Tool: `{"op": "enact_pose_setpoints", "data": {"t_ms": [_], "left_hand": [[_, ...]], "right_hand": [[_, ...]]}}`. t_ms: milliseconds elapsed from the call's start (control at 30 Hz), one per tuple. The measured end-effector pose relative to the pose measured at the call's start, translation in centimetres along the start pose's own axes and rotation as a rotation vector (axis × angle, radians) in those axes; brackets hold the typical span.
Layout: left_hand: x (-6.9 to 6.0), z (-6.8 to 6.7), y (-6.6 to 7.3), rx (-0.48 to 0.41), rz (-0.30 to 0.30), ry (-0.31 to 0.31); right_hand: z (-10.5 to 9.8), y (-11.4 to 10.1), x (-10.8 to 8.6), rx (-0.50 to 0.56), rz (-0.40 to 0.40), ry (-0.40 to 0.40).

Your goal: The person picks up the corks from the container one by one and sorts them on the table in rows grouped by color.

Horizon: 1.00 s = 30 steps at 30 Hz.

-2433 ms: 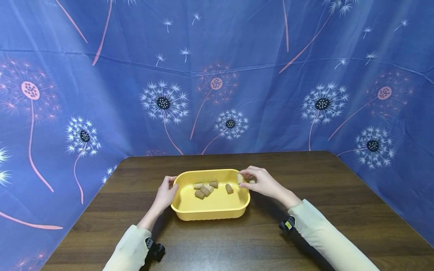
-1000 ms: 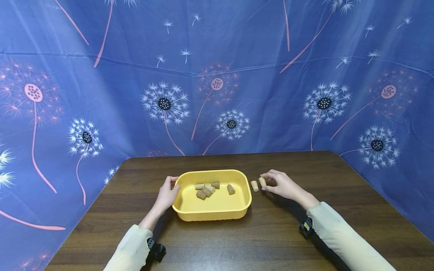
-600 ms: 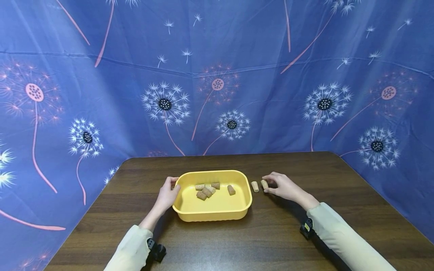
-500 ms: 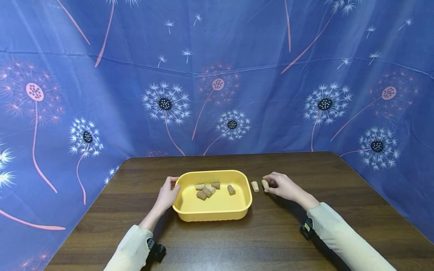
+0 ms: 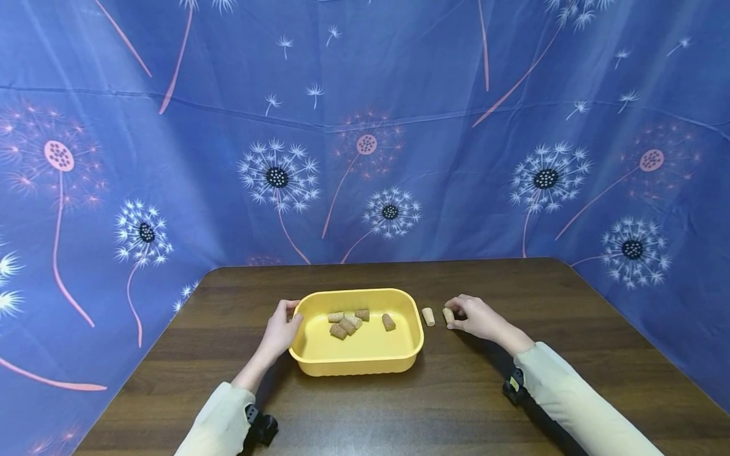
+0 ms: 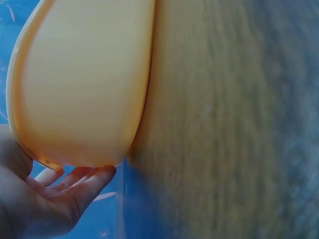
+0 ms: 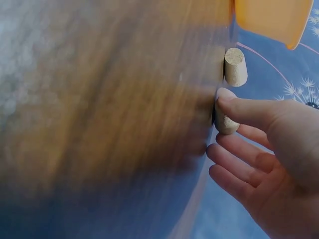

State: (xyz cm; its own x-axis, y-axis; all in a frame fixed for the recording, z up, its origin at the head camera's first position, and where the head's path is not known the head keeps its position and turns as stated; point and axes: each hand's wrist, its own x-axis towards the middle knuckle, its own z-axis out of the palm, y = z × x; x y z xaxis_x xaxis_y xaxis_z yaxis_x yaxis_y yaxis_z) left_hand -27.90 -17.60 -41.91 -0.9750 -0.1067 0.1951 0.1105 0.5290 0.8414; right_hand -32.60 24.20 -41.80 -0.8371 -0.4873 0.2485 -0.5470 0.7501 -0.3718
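left hand (image 5: 282, 329) grips tray (image 5: 359, 366) end | right hand (image 5: 478, 318) pinches cork (image 5: 448, 315) at table (image 5: 365, 415), right of tray | second cork (image 5: 428, 316) lies free between | apparently partway: two out, six corks (image 5: 346, 326) inside

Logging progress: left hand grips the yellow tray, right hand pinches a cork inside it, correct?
Not inside: the right hand pinches a cork outside the yellow tray, as the head view shows. The left hand grips the tray.
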Motion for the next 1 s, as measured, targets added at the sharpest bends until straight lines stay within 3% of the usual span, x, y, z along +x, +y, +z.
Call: {"op": "enact_pose_setpoints", "data": {"t_ms": [667, 1000], "left_hand": [[-0.17, -0.15, 0.13, -0.015, 0.010, 0.009], [-0.18, -0.15, 0.16, -0.005, 0.011, 0.002]], "right_hand": [[0.23, -0.32, 0.16, -0.005, 0.024, -0.013], [0.25, -0.03, 0.18, -0.023, -0.005, -0.006]]}}
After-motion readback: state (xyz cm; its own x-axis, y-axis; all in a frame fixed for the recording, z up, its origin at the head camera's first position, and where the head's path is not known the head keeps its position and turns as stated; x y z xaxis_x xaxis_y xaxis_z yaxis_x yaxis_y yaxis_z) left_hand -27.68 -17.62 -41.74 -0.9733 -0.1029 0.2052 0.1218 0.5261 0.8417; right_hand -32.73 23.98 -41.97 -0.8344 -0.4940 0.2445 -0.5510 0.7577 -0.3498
